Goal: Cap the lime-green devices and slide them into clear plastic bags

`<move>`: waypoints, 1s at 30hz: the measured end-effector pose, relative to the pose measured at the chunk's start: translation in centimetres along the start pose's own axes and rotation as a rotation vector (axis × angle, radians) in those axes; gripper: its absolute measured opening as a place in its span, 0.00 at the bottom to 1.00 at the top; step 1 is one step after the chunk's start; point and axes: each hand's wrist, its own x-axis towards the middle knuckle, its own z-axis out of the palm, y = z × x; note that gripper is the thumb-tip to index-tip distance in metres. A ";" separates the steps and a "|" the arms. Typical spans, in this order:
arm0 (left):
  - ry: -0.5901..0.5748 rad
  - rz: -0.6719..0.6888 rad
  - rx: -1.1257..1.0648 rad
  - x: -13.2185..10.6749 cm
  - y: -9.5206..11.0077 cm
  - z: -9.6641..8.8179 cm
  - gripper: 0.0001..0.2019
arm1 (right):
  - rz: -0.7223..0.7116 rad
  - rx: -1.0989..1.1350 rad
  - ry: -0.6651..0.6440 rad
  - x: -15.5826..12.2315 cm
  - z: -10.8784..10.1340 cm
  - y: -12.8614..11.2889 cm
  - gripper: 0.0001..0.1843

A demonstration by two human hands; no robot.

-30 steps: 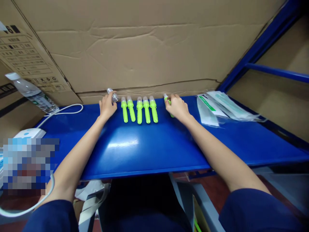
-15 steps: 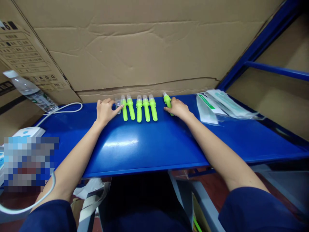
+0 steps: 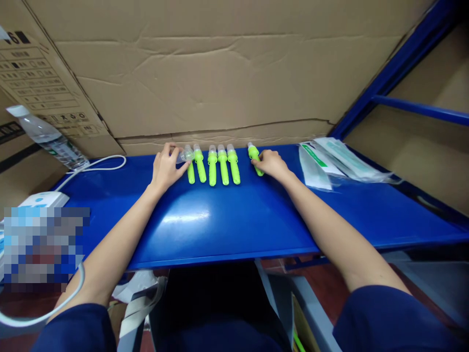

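Several lime-green sticks (image 3: 212, 168) with clear caps lie side by side on the blue tabletop (image 3: 227, 220), their capped ends toward the cardboard. At the left end of this row, my left hand (image 3: 164, 168) has thumb and fingers closed round a clear plastic cap (image 3: 185, 155), which overlaps the top of the leftmost stick. Whether the two touch cannot be made out. Apart from the row, to its right, my right hand (image 3: 273, 165) pinches another lime-green stick (image 3: 253, 153). That one has a narrow pale tip and its lower part is partly behind the fingers.
Clear plastic packets (image 3: 317, 166) with green print lie at the right. On the left are a tilted water bottle (image 3: 51, 139), a white cable (image 3: 106, 164) and a white power strip (image 3: 47, 199). A cardboard wall (image 3: 227, 73) closes off the back; a blue frame bar (image 3: 421, 107) runs along the right.
My left hand has moved right with the clear cap, which now overlaps the leftmost stick. My right hand stays nearly in place on its stick.
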 end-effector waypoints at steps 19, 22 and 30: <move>-0.064 -0.018 -0.010 0.0 0.1 0.0 0.19 | -0.526 0.605 -0.017 -1.9 -0.6 -2.3 0.20; -0.080 -0.014 -0.024 0.1 0.3 -0.2 0.19 | -0.624 0.660 -0.067 -2.3 -0.4 -2.6 0.24; -0.101 0.062 -0.088 0.1 0.8 -0.5 0.18 | -0.724 0.622 -0.132 -2.9 -0.4 -3.1 0.25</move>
